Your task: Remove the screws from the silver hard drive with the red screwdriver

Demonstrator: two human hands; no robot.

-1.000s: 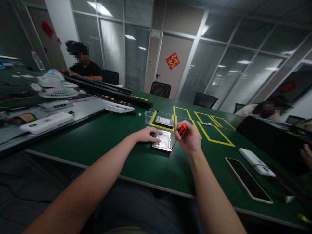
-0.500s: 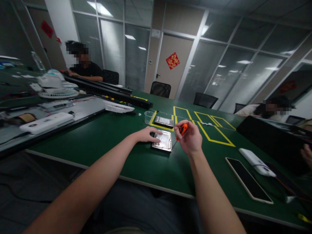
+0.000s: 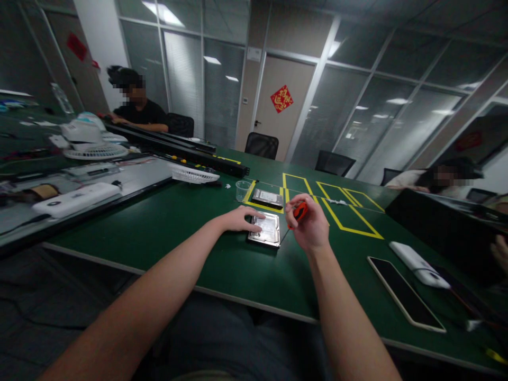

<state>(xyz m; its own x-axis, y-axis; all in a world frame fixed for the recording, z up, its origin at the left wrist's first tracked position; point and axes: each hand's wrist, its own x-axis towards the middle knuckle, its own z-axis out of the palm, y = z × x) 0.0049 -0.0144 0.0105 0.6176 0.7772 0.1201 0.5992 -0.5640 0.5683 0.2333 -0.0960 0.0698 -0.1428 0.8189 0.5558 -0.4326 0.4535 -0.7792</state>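
A silver hard drive [image 3: 269,230] lies flat on the green table [image 3: 166,233]. My left hand [image 3: 240,218] rests on its left side, fingers spread over the metal cover. In my right hand [image 3: 311,222] is an orange and black screwdriver [image 3: 300,211], its thin shaft slanting down to the drive's near right corner. Just behind, a second hard drive [image 3: 268,197] lies inside a yellow tape outline. A clear plastic cup [image 3: 242,190] stands at the left of that second drive.
At the left lie a white power strip [image 3: 77,200], a large panel and white fan parts [image 3: 95,151]. A phone [image 3: 405,292] and a white power bank [image 3: 418,263] lie at the right, near a black case [image 3: 444,233]. Two people sit across the table.
The screwdriver's handle has turned slightly in my right hand. My left hand and the drive have hardly moved.
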